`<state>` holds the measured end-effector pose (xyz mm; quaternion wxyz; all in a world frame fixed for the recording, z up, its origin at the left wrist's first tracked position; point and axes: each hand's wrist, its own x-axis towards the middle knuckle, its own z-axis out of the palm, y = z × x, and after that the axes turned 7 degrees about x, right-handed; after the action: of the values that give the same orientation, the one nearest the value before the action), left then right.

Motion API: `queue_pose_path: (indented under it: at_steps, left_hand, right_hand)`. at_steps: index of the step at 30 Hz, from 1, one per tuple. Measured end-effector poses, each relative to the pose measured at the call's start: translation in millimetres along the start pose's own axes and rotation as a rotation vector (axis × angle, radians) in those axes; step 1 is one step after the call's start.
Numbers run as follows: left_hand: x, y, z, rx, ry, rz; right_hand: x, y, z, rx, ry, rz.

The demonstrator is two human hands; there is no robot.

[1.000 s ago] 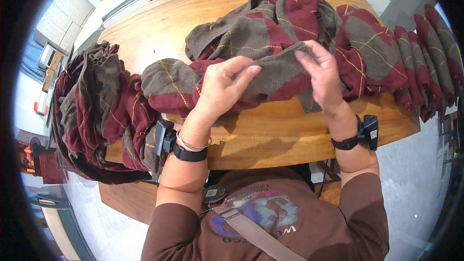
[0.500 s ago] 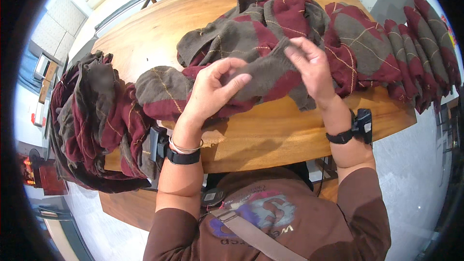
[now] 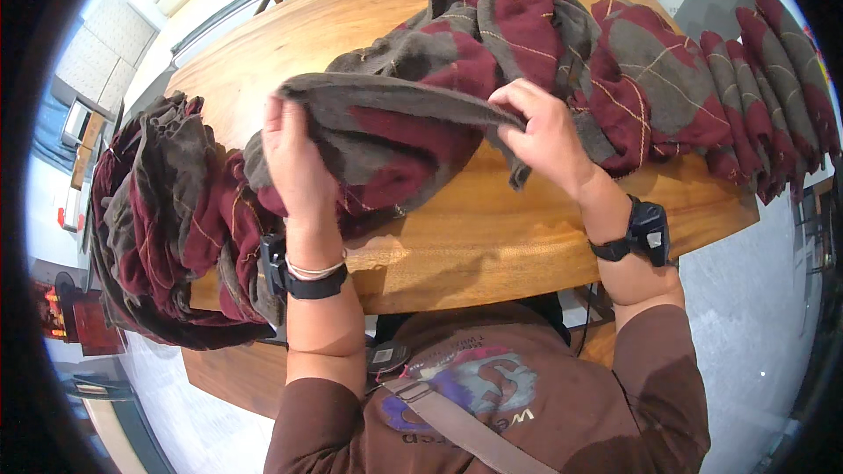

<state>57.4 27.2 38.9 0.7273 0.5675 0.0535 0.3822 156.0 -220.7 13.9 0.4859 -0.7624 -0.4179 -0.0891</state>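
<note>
An argyle knit garment in grey and maroon with thin yellow lines lies across the middle of the table. Its grey edge is pulled taut between my two hands, and a dark fold opens below that edge. My left hand grips one end, fingers partly hidden behind the cloth. At the other end, my right hand pinches the edge between thumb and fingers. The rest of the knit is bunched up behind my hands, and I cannot tell where it ends and the neighbouring knitwear begins.
A heap of matching knitwear hangs over the left table edge. Several rounded, folded knit pieces line the right end. The wooden table curves in front of me, with a bench below at left.
My left hand has moved left and turned upright, drawing the garment's edge out into a long taut line. My right hand has shifted slightly down, still pinching the edge.
</note>
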Motion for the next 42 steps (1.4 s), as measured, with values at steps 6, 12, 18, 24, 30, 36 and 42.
queue_pose_path:
  at_steps: [6,12,18,24,30,36,42]
  left_hand:
    - [25,-15,-24,0.026,0.16,0.069]
    - [34,-38,-39,0.19,0.035,-0.002]
    - [7,-18,9,1.024,-0.027,0.686]
    - [-41,-2,54,1.0,-0.712,0.75]
    - [-46,-25,45,0.685,-0.763,0.037]
    - [-38,-18,49,-0.263,-0.495,-0.616]
    - [-29,-35,31,0.11,-0.722,-0.631]
  right_hand:
    - [1,16,-15,0.124,0.073,0.177]
    - [6,-5,-29,1.157,0.038,0.416]
    - [3,-10,-31,0.916,-0.207,0.426]
    - [-2,-23,-23,0.61,-0.439,0.181]
    - [4,-24,-24,0.96,-0.182,0.239]
    - [3,-16,-14,0.755,-0.2,0.145]
    - [-1,-10,-9,0.854,-0.094,0.249]
